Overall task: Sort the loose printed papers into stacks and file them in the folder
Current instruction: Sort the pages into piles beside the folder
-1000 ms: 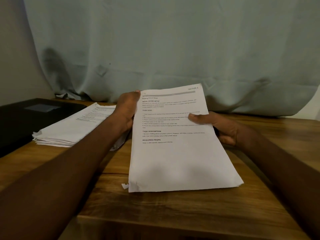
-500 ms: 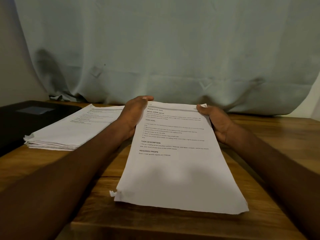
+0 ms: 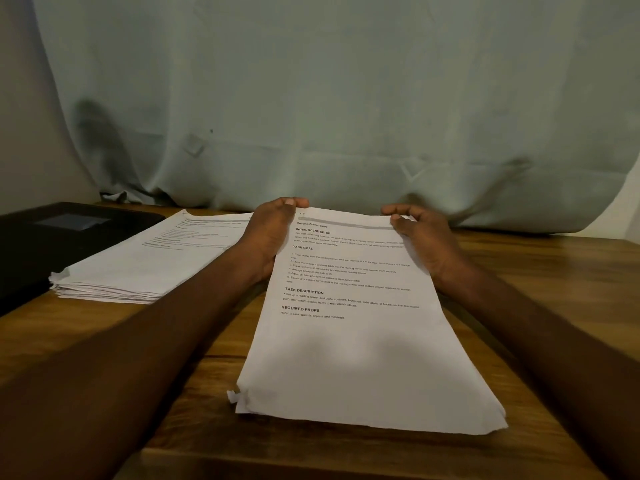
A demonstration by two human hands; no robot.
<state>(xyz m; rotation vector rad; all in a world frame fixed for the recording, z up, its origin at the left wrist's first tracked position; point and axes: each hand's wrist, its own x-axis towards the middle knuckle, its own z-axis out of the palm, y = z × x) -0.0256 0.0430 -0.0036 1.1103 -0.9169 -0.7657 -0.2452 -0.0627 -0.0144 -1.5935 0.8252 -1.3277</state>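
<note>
A stack of printed papers (image 3: 360,358) lies nearly flat on the wooden table (image 3: 540,271) in front of me, its text facing up. My left hand (image 3: 270,233) holds the stack's far left corner, with the thumb on the top edge. The far right corner sits in the grip of my right hand (image 3: 422,237), thumb on the page and fingers curled over the edge. A second, thicker stack of printed papers (image 3: 149,265) rests to the left. Beyond it a black folder (image 3: 52,237) lies shut at the table's left edge.
A pale curtain (image 3: 346,116) hangs behind the table and touches its far edge. The near left corner of the central stack is dog-eared. Bare wood shows to the right of the stack and along the table's front edge.
The central stack stood tilted up on its near edge and has been lowered almost flat onto the table. My right hand slid from the right side to the far right corner.
</note>
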